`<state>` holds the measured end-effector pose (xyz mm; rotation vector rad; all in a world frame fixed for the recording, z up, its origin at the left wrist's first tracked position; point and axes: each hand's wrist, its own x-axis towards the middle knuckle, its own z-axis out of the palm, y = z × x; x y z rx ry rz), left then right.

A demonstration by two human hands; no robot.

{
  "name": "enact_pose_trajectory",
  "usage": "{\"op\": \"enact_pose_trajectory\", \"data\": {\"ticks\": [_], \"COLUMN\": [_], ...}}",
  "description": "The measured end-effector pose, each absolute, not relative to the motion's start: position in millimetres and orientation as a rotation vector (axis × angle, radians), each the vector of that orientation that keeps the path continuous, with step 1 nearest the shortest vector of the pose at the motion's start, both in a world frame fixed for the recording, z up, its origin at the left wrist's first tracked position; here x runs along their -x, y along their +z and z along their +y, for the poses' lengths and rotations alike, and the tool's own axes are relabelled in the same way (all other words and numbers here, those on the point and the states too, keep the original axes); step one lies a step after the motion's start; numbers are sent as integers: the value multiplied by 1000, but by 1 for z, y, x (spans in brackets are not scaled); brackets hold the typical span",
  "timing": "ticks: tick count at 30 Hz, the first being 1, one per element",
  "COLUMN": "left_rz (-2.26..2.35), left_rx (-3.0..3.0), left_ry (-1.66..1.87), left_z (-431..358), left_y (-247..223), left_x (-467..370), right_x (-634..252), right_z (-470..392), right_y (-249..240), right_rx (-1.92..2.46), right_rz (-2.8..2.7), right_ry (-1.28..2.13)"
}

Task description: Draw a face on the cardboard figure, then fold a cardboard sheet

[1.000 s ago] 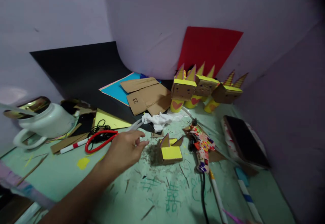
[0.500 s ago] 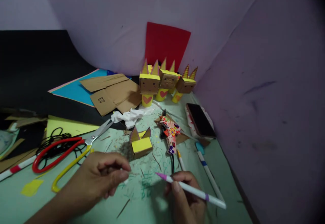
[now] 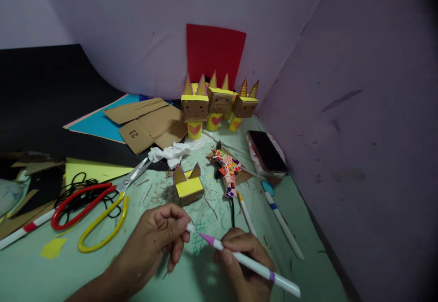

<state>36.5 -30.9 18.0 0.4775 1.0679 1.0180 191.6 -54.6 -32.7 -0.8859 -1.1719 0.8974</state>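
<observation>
Room lies between the scissors (image 3: 123,186) and yellow-topped box (image 3: 190,189); purple marker (image 3: 253,266) obstructs the near right.

Dim, uneven light, soft shadows

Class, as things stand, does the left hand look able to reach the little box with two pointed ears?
Probably yes: the box sits just beyond the left hand, with nothing seen standing between them. That hand pinches a small white piece, though, which might hinder a grip.

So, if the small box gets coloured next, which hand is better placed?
Probably the right hand: it holds the marker, purple tip bare, while the left hand pinches a white piece.
</observation>
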Motion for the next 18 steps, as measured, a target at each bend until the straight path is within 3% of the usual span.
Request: {"op": "enact_pose_trajectory", "data": {"ticks": [6,11,18], "left_rz": [1020,1020,1375], "left_rx": [-593,-716,-810], "left_ry": [965,958,1017], "left_z": [-36,-39,-61], "left_y": [13,4,-7], "left_x": [-41,-39,-43], "right_x": [-192,-200,-202], "right_z": [-55,-54,-57], "right_y": [-31,-33,-41], "right_rx": [976,1109,1109], "right_rz": [-1269,-1317,-1312], "right_ry": [851,1053,1175]}}
